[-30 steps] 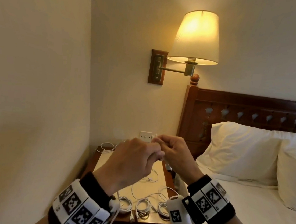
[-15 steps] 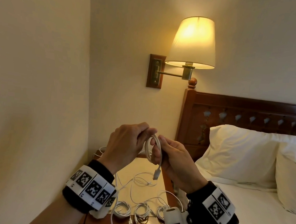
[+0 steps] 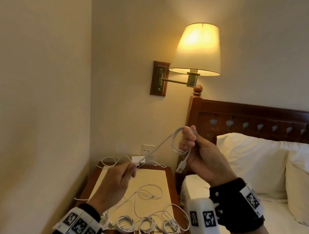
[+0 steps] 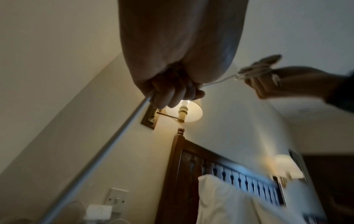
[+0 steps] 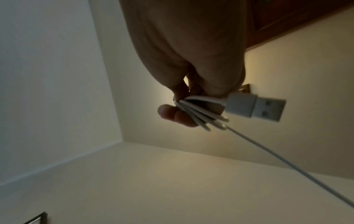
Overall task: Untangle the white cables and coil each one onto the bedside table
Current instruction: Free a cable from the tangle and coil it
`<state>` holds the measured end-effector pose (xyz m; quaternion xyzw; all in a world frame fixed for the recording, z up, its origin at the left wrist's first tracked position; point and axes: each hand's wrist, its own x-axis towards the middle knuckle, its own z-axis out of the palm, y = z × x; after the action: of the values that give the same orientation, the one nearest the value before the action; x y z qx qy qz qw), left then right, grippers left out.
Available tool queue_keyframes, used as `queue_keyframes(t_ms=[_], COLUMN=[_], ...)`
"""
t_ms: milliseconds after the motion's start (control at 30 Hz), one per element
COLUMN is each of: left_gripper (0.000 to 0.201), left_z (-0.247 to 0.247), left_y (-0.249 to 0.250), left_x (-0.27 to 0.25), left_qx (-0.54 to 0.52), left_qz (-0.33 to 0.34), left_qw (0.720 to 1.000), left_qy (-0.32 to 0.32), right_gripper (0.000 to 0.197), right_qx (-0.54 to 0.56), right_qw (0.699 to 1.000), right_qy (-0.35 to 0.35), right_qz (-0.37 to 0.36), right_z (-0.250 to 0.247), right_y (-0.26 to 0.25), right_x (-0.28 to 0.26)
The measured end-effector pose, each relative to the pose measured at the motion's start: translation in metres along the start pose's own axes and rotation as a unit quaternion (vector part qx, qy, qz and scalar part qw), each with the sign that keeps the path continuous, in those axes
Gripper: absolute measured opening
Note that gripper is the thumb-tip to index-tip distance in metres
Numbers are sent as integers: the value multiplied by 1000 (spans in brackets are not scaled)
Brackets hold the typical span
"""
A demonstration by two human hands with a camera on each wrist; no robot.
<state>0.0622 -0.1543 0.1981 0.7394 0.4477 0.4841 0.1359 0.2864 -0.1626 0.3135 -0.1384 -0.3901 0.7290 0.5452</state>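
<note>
Winding goes best if the left hand [image 3: 118, 178], pinching the white cable [image 3: 163, 145], feeds slack evenly while the right hand [image 3: 200, 158] grips the loops.

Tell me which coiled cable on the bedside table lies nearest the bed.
The rightmost coil of the three along the bedside table's front edge; the other two sit to its left.

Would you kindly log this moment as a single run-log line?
right hand: holds cable loops | left hand: pinches same cable's free run | three coils on bedside table | loose cables remain
</note>
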Motion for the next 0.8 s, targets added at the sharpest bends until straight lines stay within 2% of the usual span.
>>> queue_keyframes(t_ms=[100,167,200,267,367,467,533,667,800], left_gripper=[31,30,29,28,22,19,22,36,37], left_z=[8,10,8,-1,-17,-30,-38,-41,-37], left_y=[5,28,42,68,90,97,96,83,68], left_x=[-22,-28,-27,-20,-3,17,29,50,60], left_qx=[62,146,172,192,196,212,225,222,188], left_qz=[13,63,94,150,211,233,233,228,203], left_qw=[994,976,969,961,954,949,946,948,960], left_qy=[-94,-146,-149,-129,-79,-30,5,23,38], right_gripper=[25,28,30,33,39,38,36,38,37], right_qx=[-58,-157,-216,-311,-377,-417,-417,-398,-283], right_qw=[998,985,972,944,918,901,903,912,956], right_qy=[34,57,63,68,61,47,41,29,35], right_qz=[-16,-43,-60,-89,-107,-110,-99,-89,-67], right_z=[-5,-5,-4,-2,0,2,4,10,12], right_y=[-2,8,15,26,37,45,48,52,56], right_x=[6,10,11,12,10,5,1,-3,-5])
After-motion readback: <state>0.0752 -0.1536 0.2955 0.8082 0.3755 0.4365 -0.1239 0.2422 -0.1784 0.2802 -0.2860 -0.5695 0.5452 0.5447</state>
